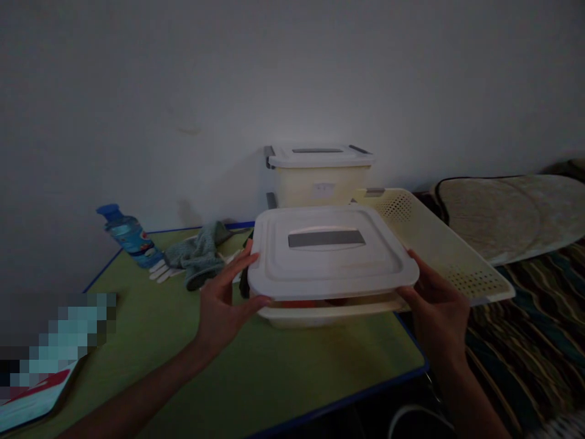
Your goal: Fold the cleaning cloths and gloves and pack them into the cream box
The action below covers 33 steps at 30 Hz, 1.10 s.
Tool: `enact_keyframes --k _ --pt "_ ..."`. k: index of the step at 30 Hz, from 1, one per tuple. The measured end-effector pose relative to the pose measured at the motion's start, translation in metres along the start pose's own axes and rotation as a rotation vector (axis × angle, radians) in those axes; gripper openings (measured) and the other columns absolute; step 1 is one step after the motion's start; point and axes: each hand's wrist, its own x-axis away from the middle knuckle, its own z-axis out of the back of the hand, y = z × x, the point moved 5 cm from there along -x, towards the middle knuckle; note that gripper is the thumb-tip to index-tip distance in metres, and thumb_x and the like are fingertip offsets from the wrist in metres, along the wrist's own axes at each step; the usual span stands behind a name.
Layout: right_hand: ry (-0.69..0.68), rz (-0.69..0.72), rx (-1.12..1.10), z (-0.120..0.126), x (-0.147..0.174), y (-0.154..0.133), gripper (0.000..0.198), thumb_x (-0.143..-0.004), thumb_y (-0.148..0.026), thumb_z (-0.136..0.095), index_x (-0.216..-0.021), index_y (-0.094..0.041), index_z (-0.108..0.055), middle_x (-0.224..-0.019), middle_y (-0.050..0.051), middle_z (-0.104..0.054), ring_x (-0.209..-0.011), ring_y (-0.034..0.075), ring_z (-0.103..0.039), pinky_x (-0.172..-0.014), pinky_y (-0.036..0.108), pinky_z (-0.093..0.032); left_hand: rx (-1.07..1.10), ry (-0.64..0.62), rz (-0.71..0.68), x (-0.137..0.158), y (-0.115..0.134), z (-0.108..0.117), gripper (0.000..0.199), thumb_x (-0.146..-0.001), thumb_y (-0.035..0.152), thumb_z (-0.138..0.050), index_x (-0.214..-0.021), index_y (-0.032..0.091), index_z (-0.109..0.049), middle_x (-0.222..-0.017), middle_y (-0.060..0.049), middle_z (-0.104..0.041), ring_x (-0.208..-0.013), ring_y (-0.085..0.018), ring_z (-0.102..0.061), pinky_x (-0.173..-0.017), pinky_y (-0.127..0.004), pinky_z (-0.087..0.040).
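A white plastic lid (pixel 329 268) with a grey handle strip sits between my two hands, just above a cream storage box (pixel 315 316). A gap shows along the front between lid and box, with something orange-red inside; the rest of the contents is hidden. My left hand (pixel 223 299) grips the lid's left edge, thumb at the front corner and fingers along the side. On the opposite side, my right hand (pixel 434 302) holds the lid's right front corner between thumb and fingers.
Behind stands another lidded box (pixel 322 177) by the wall. A cream perforated basket (pixel 439 250) is at the right, beside a striped cover (pixel 539 311) and cushion (pixel 512 213). Leftward on the green table (pixel 150 341) are a blue bottle (pixel 130 238) and grey-green knitted fabric (pixel 201 253).
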Motion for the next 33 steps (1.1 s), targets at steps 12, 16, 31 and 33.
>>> enact_keyframes --k 12,16,31,33 --pt "0.013 -0.066 0.050 0.010 0.015 0.014 0.053 -0.056 -0.020 -0.077 -0.107 -0.023 -0.064 -0.115 0.005 -0.061 -0.111 0.029 -0.053 -0.097 0.048 -0.042 0.004 -0.010 0.007 0.015 -0.004 -0.002 0.052 -0.059 0.032 -0.078 -0.108 0.027 -0.062 -0.130 -0.006 -0.051 -0.125 -0.028 -0.039 -0.108 -0.046 -0.026" --pt "0.025 -0.102 0.067 0.011 0.020 0.017 0.050 -0.059 -0.023 -0.075 -0.107 -0.023 -0.064 -0.115 0.006 -0.061 -0.110 0.029 -0.054 -0.094 0.046 -0.045 0.000 -0.002 0.001 0.018 -0.005 -0.001 0.052 -0.059 0.032 -0.077 -0.109 0.028 -0.062 -0.128 -0.006 -0.053 -0.123 -0.026 -0.042 -0.107 -0.043 -0.029" --pt "0.049 -0.010 0.080 0.015 0.032 0.027 0.049 -0.062 -0.025 -0.073 -0.110 -0.024 -0.063 -0.117 0.005 -0.060 -0.112 0.029 -0.052 -0.099 0.047 -0.039 -0.104 -0.066 -0.069 0.026 -0.011 -0.001 0.053 -0.066 0.033 -0.071 -0.116 0.026 -0.057 -0.131 -0.009 -0.049 -0.126 -0.029 -0.037 -0.106 -0.047 -0.028" --pt "0.041 0.002 0.081 0.015 0.033 0.027 0.049 -0.062 -0.026 -0.073 -0.110 -0.024 -0.062 -0.119 0.005 -0.059 -0.114 0.029 -0.051 -0.100 0.048 -0.037 -0.120 -0.079 -0.089 0.027 -0.012 0.000 0.052 -0.068 0.032 -0.069 -0.117 0.026 -0.056 -0.131 -0.009 -0.048 -0.126 -0.029 -0.037 -0.106 -0.047 -0.028"
